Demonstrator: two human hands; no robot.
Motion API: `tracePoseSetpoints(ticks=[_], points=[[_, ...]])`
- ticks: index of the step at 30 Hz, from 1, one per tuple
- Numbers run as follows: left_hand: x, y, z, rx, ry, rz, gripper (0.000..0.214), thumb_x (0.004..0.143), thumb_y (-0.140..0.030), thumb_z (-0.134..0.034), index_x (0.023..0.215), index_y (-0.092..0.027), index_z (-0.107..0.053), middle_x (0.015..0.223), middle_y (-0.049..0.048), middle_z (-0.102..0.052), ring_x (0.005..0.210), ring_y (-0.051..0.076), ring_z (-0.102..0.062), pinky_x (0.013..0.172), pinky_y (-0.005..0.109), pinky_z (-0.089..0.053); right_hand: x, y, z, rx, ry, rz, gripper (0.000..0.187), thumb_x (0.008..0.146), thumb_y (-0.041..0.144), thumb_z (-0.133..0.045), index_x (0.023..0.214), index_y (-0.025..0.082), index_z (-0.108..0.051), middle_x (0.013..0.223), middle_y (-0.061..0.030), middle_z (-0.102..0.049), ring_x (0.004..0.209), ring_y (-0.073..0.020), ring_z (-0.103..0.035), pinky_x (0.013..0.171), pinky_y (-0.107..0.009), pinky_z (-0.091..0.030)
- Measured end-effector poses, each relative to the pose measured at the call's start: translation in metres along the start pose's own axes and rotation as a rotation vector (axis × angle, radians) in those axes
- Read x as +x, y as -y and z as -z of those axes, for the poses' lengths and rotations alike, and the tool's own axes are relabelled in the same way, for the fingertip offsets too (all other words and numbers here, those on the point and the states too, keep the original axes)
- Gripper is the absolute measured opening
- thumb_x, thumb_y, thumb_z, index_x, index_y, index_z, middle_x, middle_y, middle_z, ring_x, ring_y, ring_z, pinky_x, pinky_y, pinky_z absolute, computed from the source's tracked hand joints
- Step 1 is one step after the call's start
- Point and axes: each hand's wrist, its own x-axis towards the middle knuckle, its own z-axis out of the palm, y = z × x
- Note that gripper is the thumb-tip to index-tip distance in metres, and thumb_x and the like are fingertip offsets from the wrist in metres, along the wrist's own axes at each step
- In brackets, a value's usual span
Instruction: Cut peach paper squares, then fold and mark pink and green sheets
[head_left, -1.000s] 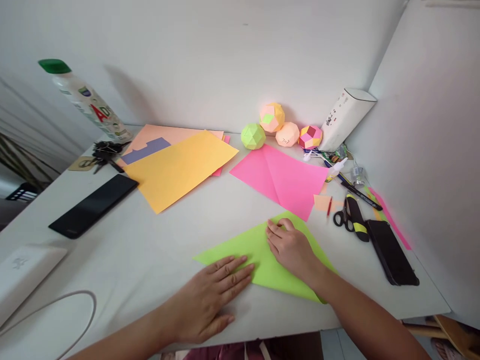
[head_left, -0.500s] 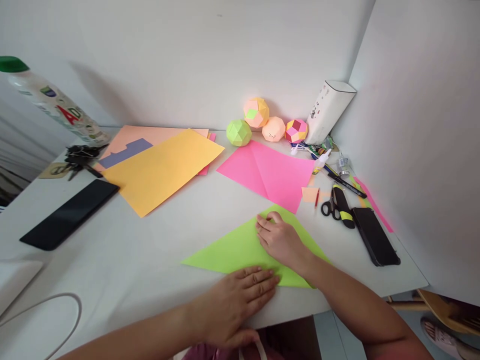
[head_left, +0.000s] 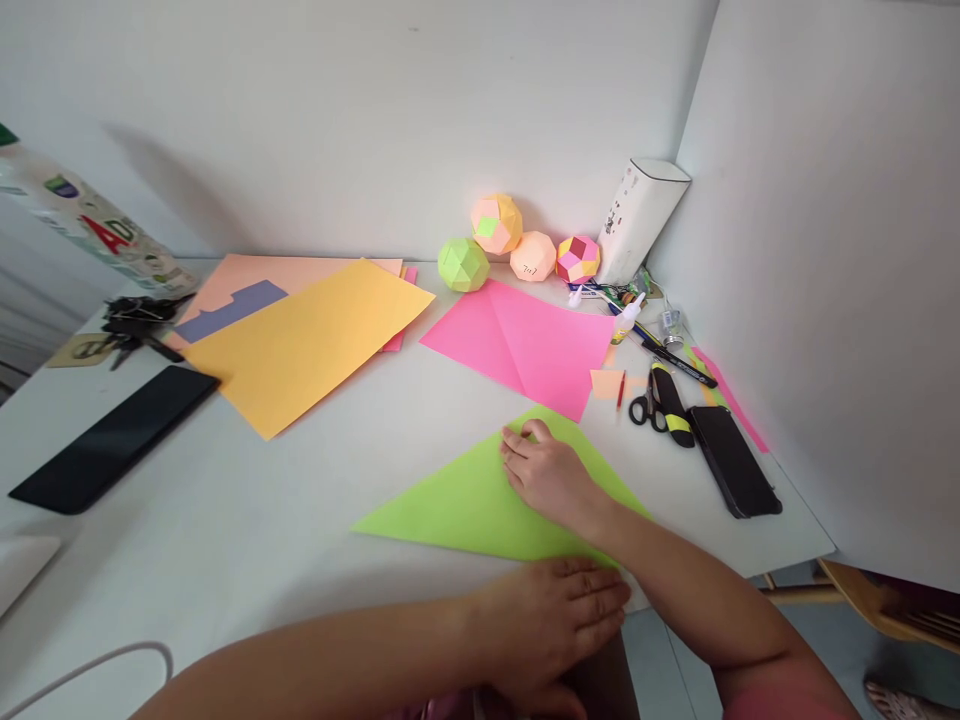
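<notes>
A sheet of light green paper (head_left: 450,500), folded into a triangle, lies on the desk in front of me. My right hand (head_left: 544,465) rests near its upper corner, fingers curled and pressed onto the paper. Along the lower right edge of the sheet lies my left hand (head_left: 562,615), flat with fingers stretched out. Its fingertips reach the right end of that edge, close beneath my right forearm. Just beyond the green paper is a creased pink sheet (head_left: 525,340).
Orange paper (head_left: 315,345) and other sheets lie at the left, by a black tablet-like slab (head_left: 112,440) and keys (head_left: 142,325). Paper polyhedra (head_left: 463,264) stand along the wall. Scissors (head_left: 649,405), a box cutter (head_left: 673,405) and a phone (head_left: 735,460) lie at the right.
My left hand has slid right along the lower edge of the green paper. The right hand keeps its place on the sheet. The view has shifted slightly.
</notes>
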Motion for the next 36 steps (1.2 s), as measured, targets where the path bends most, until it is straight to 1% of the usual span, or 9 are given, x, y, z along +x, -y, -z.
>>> tracePoseSetpoints(ticks=[4, 7, 12, 15, 18, 23, 28, 31, 36], points=[[0.017, 0.001, -0.005, 0.056, -0.015, -0.064, 0.079, 0.088, -0.059, -0.049, 0.138, 0.002, -0.041, 0.148, 0.0187, -0.036, 0.138, 0.031, -0.031, 0.117, 0.039, -0.020, 0.000, -0.001, -0.001, 0.000, -0.016, 0.000, 0.025, 0.093, 0.014, -0.047, 0.098, 0.011, -0.072, 0.120, -0.0094, -0.067, 0.094, -0.0228, -0.052, 0.072, -0.032, -0.058], [0.008, 0.000, 0.001, 0.043, 0.002, -0.002, 0.070, 0.092, -0.055, -0.046, 0.136, -0.001, -0.044, 0.148, 0.0169, -0.038, 0.137, 0.029, -0.033, 0.117, 0.038, -0.021, 0.000, -0.002, 0.000, 0.006, -0.035, 0.011, 0.025, 0.093, 0.014, -0.048, 0.098, 0.012, -0.072, 0.119, -0.0084, -0.067, 0.095, -0.0225, -0.052, 0.073, -0.032, -0.058], [-0.049, -0.016, 0.014, -0.026, -0.025, 0.389, 0.077, 0.094, -0.060, -0.036, 0.147, -0.004, -0.026, 0.153, 0.0174, -0.025, 0.141, 0.029, -0.025, 0.115, 0.039, -0.025, 0.000, -0.003, -0.003, 0.010, -0.080, 0.033, 0.024, 0.092, 0.013, -0.050, 0.101, 0.012, -0.071, 0.118, -0.0119, -0.067, 0.096, -0.0231, -0.053, 0.073, -0.033, -0.059], [-0.087, -0.031, 0.013, 0.072, -0.091, 0.572, 0.082, 0.094, -0.062, -0.033, 0.150, -0.006, -0.015, 0.153, 0.0180, -0.024, 0.142, 0.030, -0.023, 0.114, 0.043, -0.026, 0.001, -0.003, -0.007, 0.006, -0.102, 0.037, 0.024, 0.091, 0.012, -0.050, 0.104, 0.010, -0.071, 0.116, -0.0148, -0.067, 0.095, -0.0239, -0.054, 0.071, -0.034, -0.059], [-0.115, -0.037, 0.007, 0.215, -0.142, 0.714, 0.081, 0.094, -0.064, -0.027, 0.150, -0.005, -0.018, 0.154, 0.0185, -0.022, 0.143, 0.030, -0.020, 0.114, 0.042, -0.027, 0.001, -0.003, -0.009, 0.002, -0.115, 0.027, 0.026, 0.092, 0.012, -0.049, 0.106, 0.012, -0.070, 0.115, -0.0136, -0.067, 0.094, -0.0229, -0.055, 0.066, -0.031, -0.060], [-0.140, -0.009, 0.003, 0.504, -0.193, 1.053, 0.083, 0.093, -0.067, -0.022, 0.133, 0.001, -0.050, 0.143, 0.0271, -0.039, 0.135, 0.039, -0.035, 0.108, 0.051, -0.032, 0.001, -0.002, -0.007, -0.021, -0.122, 0.030, 0.027, 0.092, 0.011, -0.048, 0.106, 0.013, -0.071, 0.113, -0.0118, -0.069, 0.094, -0.0229, -0.057, 0.059, -0.029, -0.060], [-0.146, 0.032, 0.010, 0.679, -0.221, 1.372, 0.079, 0.097, -0.053, -0.015, 0.120, 0.010, -0.058, 0.129, 0.0327, -0.052, 0.123, 0.042, -0.049, 0.101, 0.052, -0.038, 0.002, -0.002, -0.005, -0.048, -0.132, 0.048, 0.028, 0.091, 0.010, -0.048, 0.104, 0.014, -0.072, 0.114, -0.0114, -0.069, 0.093, -0.0229, -0.057, 0.061, -0.029, -0.061], [-0.143, 0.042, 0.011, 0.713, -0.271, 1.461, 0.071, 0.096, -0.047, -0.021, 0.119, 0.009, -0.059, 0.126, 0.0316, -0.055, 0.122, 0.041, -0.050, 0.099, 0.052, -0.040, 0.002, -0.002, -0.005, -0.058, -0.134, 0.056, 0.027, 0.091, 0.010, -0.048, 0.104, 0.011, -0.071, 0.113, -0.0121, -0.069, 0.093, -0.0232, -0.057, 0.063, -0.029, -0.061], [-0.140, 0.037, 0.010, 0.657, -0.317, 1.500, 0.062, 0.093, -0.044, -0.030, 0.124, 0.003, -0.056, 0.133, 0.0278, -0.051, 0.127, 0.039, -0.045, 0.101, 0.051, -0.037, 0.001, 0.000, -0.004, -0.077, -0.117, 0.040, 0.026, 0.091, 0.012, -0.049, 0.106, 0.009, -0.070, 0.115, -0.0126, -0.068, 0.095, -0.0238, -0.057, 0.066, -0.031, -0.060]])
